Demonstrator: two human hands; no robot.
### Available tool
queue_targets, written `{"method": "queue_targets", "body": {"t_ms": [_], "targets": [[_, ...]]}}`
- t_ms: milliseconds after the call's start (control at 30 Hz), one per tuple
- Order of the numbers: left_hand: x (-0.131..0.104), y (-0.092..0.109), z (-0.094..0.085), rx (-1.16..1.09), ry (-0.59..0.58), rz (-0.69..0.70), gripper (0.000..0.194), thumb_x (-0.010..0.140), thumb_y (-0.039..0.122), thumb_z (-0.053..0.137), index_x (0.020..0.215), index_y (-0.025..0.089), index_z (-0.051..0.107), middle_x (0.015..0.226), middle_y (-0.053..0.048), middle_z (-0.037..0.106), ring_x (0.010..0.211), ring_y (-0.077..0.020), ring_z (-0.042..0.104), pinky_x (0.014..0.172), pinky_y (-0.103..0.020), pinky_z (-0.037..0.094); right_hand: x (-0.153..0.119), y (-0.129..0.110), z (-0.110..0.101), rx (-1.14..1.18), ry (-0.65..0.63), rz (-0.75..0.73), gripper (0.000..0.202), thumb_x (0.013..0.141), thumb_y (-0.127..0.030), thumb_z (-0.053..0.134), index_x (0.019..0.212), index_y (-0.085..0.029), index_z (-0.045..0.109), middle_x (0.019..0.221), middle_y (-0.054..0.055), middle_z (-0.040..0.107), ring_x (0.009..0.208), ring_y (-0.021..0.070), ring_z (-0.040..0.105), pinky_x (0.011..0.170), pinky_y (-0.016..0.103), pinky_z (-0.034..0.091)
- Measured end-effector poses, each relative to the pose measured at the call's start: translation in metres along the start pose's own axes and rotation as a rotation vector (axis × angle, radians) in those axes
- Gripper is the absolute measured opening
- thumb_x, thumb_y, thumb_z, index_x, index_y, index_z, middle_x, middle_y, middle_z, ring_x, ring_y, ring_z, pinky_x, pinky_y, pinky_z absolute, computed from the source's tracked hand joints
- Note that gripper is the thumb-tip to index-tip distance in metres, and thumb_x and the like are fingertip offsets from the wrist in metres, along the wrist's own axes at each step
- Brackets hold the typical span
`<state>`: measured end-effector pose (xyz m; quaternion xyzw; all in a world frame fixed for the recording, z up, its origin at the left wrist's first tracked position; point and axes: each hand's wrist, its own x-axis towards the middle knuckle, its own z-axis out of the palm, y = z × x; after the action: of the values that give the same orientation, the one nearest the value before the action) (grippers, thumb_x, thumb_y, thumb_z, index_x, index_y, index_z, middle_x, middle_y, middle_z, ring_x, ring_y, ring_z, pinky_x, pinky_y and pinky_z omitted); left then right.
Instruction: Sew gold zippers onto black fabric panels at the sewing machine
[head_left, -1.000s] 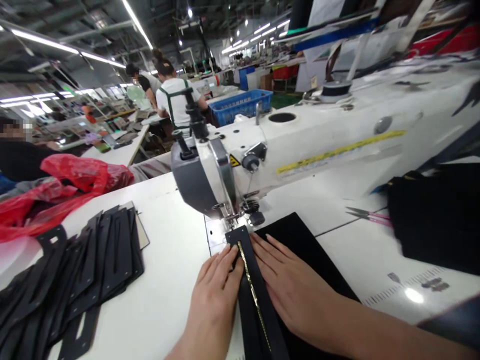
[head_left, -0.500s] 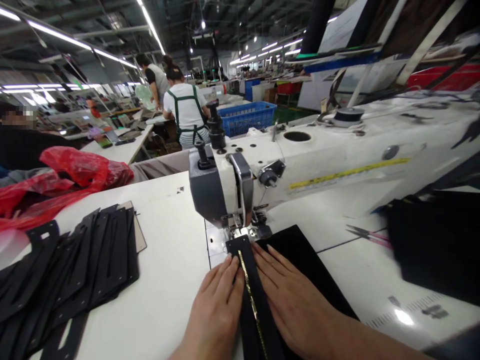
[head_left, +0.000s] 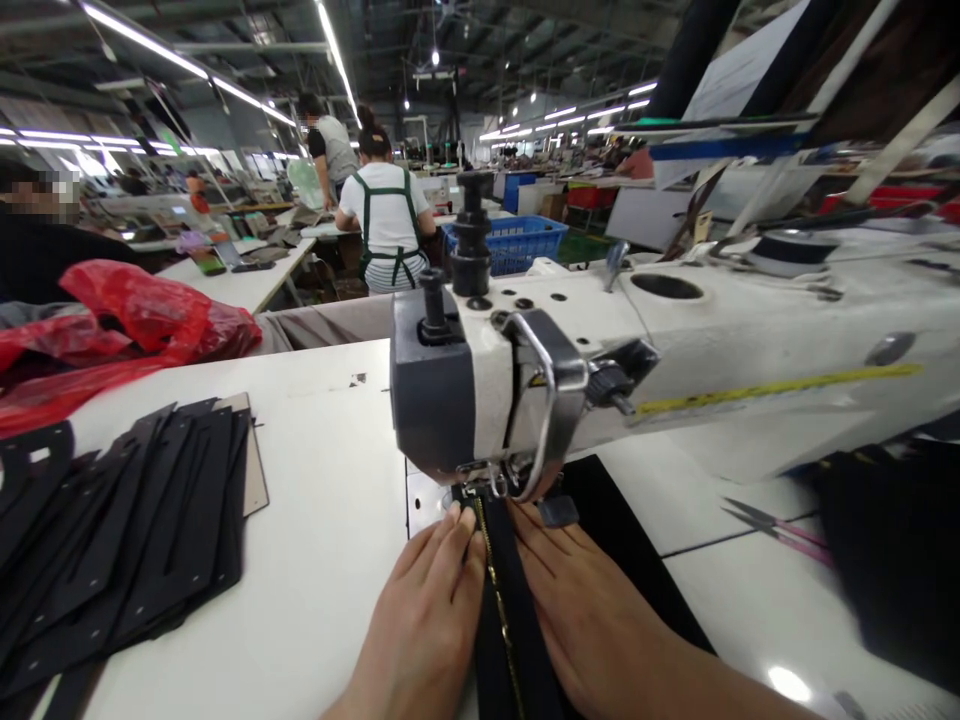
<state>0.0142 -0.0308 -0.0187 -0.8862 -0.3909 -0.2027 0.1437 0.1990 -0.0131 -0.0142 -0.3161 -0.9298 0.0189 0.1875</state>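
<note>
A black strip with a gold zipper along its middle lies lengthwise under the needle area of the white sewing machine. My left hand rests flat on the strip's left edge, fingers stretched toward the presser foot. On the other side, my right hand lies flat with extended fingers, pressing the strip's right edge and a larger black panel beneath. The right fingertips are partly hidden behind a dark machine part. Neither hand grasps anything.
Left on the white table lies a pile of black slotted strips, near red plastic. To the right are thread snips and black pieces. Behind stand a blue basket and a person in a green-strapped apron.
The strip's far end has slid forward under the presser foot, with both hands still flat beside the zipper. My view has shifted closer to the machine head.
</note>
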Motion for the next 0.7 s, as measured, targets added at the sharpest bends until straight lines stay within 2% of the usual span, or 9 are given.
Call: {"method": "queue_targets", "body": {"t_ms": [67,200,300,367,467,500,600,700], "targets": [[0.0,0.0,-0.001,0.007,0.011,-0.003,0.035,0.092,0.012,0.027,0.106,0.005,0.059,0.113,-0.017,0.06,0.109,-0.0249,0.055,0.088,-0.035,0.052,0.001,0.0,0.0,-0.017,0.002,-0.024,0.06,0.078,-0.009,0.037,0.137,-0.004,0.032,0.134,0.019,0.042,0.129,0.0272,0.032,0.101,0.047,0.037],[0.0,-0.001,-0.004,-0.007,-0.037,-0.024,0.034,0.091,0.01,0.029,0.11,0.005,0.058,0.116,-0.018,0.059,0.11,-0.0245,0.055,0.089,-0.036,0.051,0.002,0.001,0.002,-0.074,0.01,-0.039,0.06,0.077,-0.01,0.036,0.136,-0.002,0.033,0.13,0.021,0.047,0.125,0.0286,0.038,0.096,0.047,0.043],[-0.002,0.0,0.001,-0.018,-0.078,-0.019,0.035,0.089,0.009,0.031,0.113,0.005,0.056,0.118,-0.019,0.057,0.112,-0.0249,0.054,0.09,-0.037,0.051,0.001,0.002,0.004,-0.099,0.021,-0.04,0.061,0.075,-0.01,0.036,0.136,-0.002,0.034,0.128,0.02,0.049,0.124,0.0283,0.04,0.095,0.046,0.043],[-0.004,0.001,0.008,-0.023,-0.014,-0.043,0.036,0.089,0.009,0.031,0.114,0.006,0.056,0.118,-0.018,0.057,0.113,-0.0248,0.053,0.09,-0.038,0.051,0.001,0.002,0.005,-0.093,0.038,-0.036,0.062,0.074,-0.009,0.037,0.136,-0.002,0.034,0.128,0.02,0.049,0.124,0.0279,0.04,0.097,0.046,0.042],[-0.005,0.003,0.018,-0.02,0.147,-0.116,0.036,0.09,0.008,0.028,0.111,0.007,0.057,0.114,-0.017,0.059,0.111,-0.0246,0.053,0.09,-0.039,0.05,0.001,0.003,0.005,-0.07,0.053,-0.033,0.062,0.074,-0.009,0.038,0.136,-0.003,0.035,0.13,0.019,0.048,0.126,0.0273,0.038,0.099,0.046,0.04],[-0.005,0.003,0.018,-0.019,0.158,-0.117,0.036,0.09,0.008,0.028,0.11,0.007,0.058,0.112,-0.017,0.06,0.11,-0.0244,0.054,0.09,-0.038,0.05,0.001,0.003,0.005,-0.065,0.054,-0.028,0.062,0.074,-0.009,0.038,0.136,-0.004,0.035,0.131,0.018,0.047,0.126,0.0266,0.037,0.099,0.046,0.04],[-0.002,0.002,0.014,-0.031,0.055,-0.057,0.034,0.091,0.009,0.029,0.109,0.005,0.058,0.112,-0.017,0.06,0.107,-0.0235,0.056,0.09,-0.036,0.05,0.001,0.003,0.004,-0.065,0.031,-0.024,0.062,0.073,-0.008,0.037,0.135,-0.005,0.037,0.131,0.017,0.047,0.126,0.0263,0.037,0.099,0.046,0.04],[-0.003,0.004,0.014,-0.04,0.091,-0.081,0.035,0.091,0.009,0.027,0.107,0.006,0.058,0.112,-0.017,0.06,0.109,-0.024,0.055,0.09,-0.037,0.05,0.001,0.003,0.004,-0.064,0.003,-0.031,0.06,0.074,-0.01,0.038,0.133,-0.002,0.039,0.13,0.02,0.047,0.127,0.0283,0.036,0.099,0.047,0.04]]}}
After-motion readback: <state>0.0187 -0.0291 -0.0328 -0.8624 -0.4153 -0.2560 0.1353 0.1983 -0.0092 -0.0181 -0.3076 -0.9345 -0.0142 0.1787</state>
